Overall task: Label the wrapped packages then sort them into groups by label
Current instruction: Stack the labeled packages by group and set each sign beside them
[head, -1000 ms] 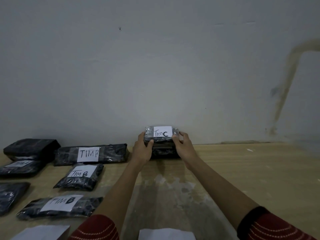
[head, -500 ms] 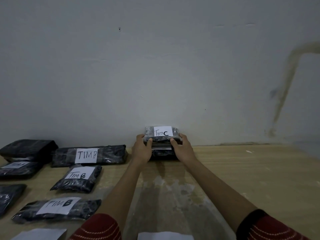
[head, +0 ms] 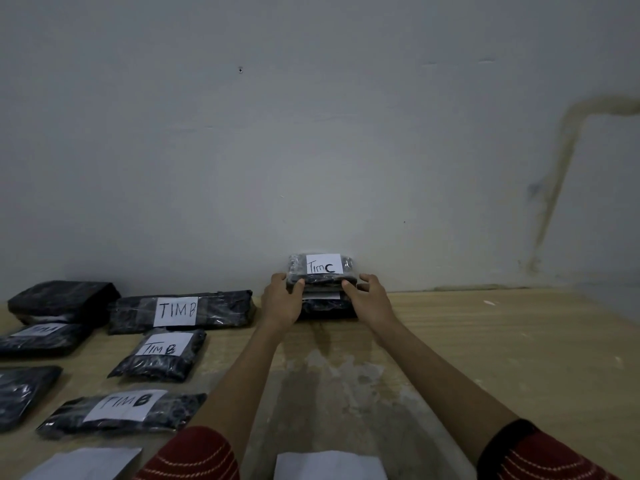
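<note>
The left hand (head: pixel 282 301) grips the left end of the TIM C package (head: pixel 323 270), thumb on top. The right hand (head: pixel 370 301) is loose, its thumb touching the right front corner and its fingers just clear. That package lies on a lower package (head: pixel 325 306) at the tabletop's (head: pixel 485 341) far edge, against the wall (head: pixel 311 133). TIM B packages (head: pixel 180 311) lie toward the left edge. The pale wood has a worn grey patch (head: pixel 346 393) and the wall a brown stain (head: pixel 561 168)
</note>
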